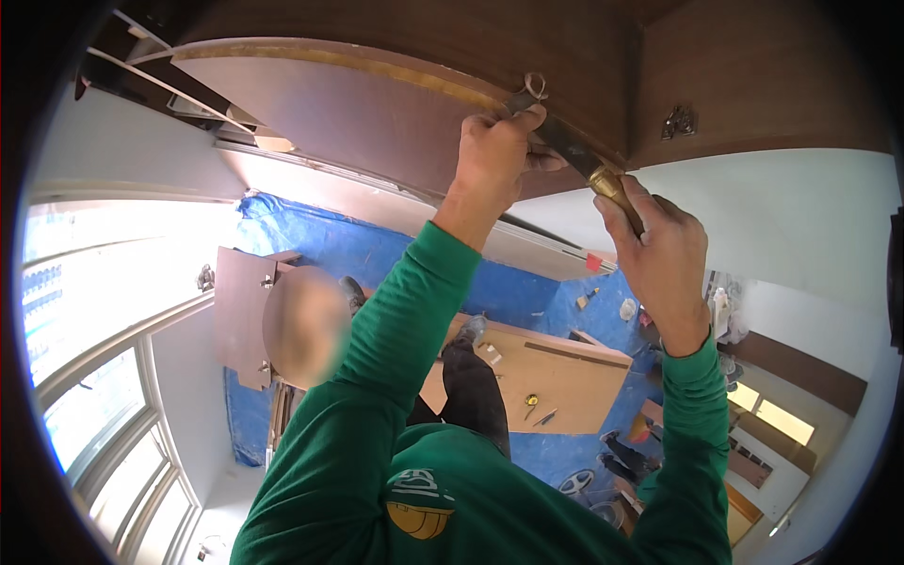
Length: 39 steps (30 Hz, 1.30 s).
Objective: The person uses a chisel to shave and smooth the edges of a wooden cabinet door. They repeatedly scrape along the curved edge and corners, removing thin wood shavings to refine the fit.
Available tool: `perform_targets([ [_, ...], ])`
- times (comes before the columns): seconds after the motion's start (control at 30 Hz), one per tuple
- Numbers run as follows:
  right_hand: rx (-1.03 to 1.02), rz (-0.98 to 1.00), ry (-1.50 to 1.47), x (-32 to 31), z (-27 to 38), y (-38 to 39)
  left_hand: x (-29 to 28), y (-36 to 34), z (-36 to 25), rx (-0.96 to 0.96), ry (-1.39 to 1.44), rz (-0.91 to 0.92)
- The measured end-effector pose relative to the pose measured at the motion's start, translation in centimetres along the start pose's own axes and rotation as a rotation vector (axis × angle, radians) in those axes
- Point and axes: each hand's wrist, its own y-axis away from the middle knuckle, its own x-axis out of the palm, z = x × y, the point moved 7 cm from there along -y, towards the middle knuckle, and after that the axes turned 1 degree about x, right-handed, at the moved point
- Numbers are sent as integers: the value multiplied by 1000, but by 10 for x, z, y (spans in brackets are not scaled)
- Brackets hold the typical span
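1. The chisel [576, 155] is lying slantwise against the edge of the curved brown panel [377, 113], its long axis running from upper left down to lower right.
2. Its dark blade is pointing up-left toward the panel's pale edge strip [358, 58]; the brass-coloured handle is pointing down-right.
3. Your left hand [499, 155] is pinching the blade near its tip, fingers closed around it, so it is the nearer one.
4. Your right hand [659, 254] is gripping the handle, fingers wrapped shut.

I see my left hand [497, 155] gripping the chisel [574, 151] blade at the brown panel [358, 113]'s edge, my right hand [664, 259] wrapped around its handle.
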Motion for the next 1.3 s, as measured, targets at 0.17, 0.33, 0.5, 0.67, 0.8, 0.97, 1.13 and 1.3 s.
perform_targets([
  [0.17, -41, -3, 49, -4, 4, -5, -1, -3, 1, 13, 42, 31],
  [0.33, -50, -8, 73, -1, 8, -16, -1, -14, -12, 26, 11, 32],
  [0.5, -39, -10, 65, -2, 12, -8, -7, -8, -8, 28, 22, 16],
  [0.67, -25, 18, 70, -2, 14, -11, -11, -4, -7, 24, 30, 37],
  [0.8, -41, 0, 61, 0, 18, -20, -11, -13, -10, 12, 32, 44],
  [0.97, -32, -13, 71, 0, 21, -15, -9, -8, -13, 36, 6, -18],
  [1.13, -16, 4, 71, -1, 24, -15, -11, -4, -15, 22, 45, 21],
  [1.3, -41, -19, 79, 3, 25, -25, -18, -19, -17, 0, 18, 48],
])
